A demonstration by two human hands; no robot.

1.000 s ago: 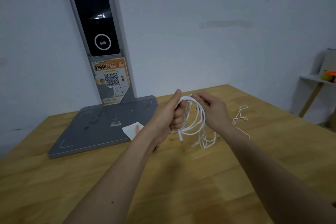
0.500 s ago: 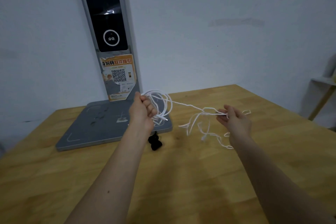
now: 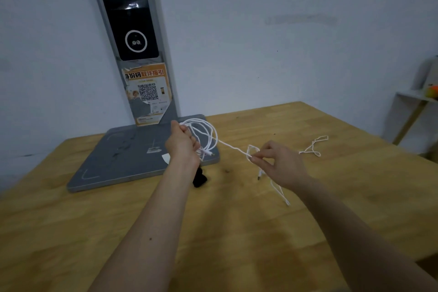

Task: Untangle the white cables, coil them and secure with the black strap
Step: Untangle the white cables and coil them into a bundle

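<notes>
Left hand (image 3: 182, 147) grips cable coil (image 3: 204, 133); right hand (image 3: 280, 165) pinches strand (image 3: 233, 148)

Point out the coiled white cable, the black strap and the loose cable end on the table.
coiled white cable (image 3: 208, 131), head view, on the coil's right loop.
black strap (image 3: 200, 178), head view, on its visible middle.
loose cable end (image 3: 315, 147), head view, on the small tangle.

Strap (image 3: 199, 178) on table (image 3: 237, 232), before stand base (image 3: 123, 163)

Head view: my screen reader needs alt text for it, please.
A left hand holds coiled white cable while the right hand pinches its loose end above a wooden table. A black strap lies beside a grey stand.
</notes>
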